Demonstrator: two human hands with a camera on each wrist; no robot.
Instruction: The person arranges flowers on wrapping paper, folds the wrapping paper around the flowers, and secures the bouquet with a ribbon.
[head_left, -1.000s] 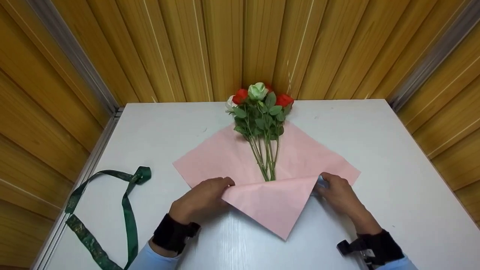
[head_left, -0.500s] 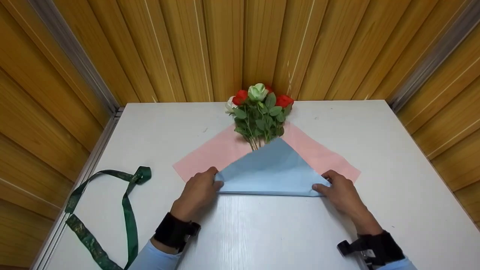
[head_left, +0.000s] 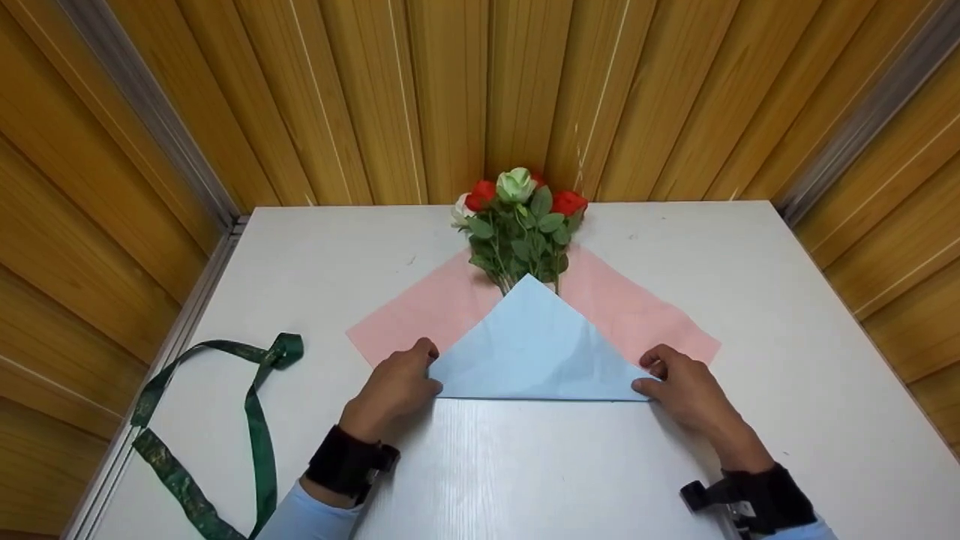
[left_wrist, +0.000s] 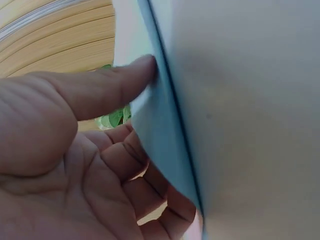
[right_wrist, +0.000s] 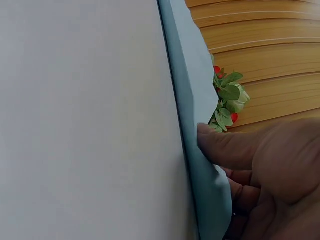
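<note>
A sheet of wrapping paper, pink on one face and light blue (head_left: 532,349) on the other, lies folded on the table, its blue flap pointing away from me. The flap covers the lower stems of a bunch of artificial roses (head_left: 521,225), red, white and pale green, on the pink part (head_left: 427,304). At the fold's left end my left hand (head_left: 396,386) pinches the paper, thumb (left_wrist: 127,82) on the blue face and fingers behind. My right hand (head_left: 688,390) pinches the right end, its thumb (right_wrist: 227,145) on the blue side and the other fingers partly hidden beneath.
A dark green ribbon (head_left: 260,442) lies in a loose loop at the left of the white table (head_left: 787,360). Wood-patterned panels (head_left: 450,97) rise behind the table and at both sides. The rose heads reach its far edge.
The near corner of the paper has swung up and away over the stems, showing its blue face. The flap has flattened, its tip shifting left. Both hands now pinch the fold's ends.
</note>
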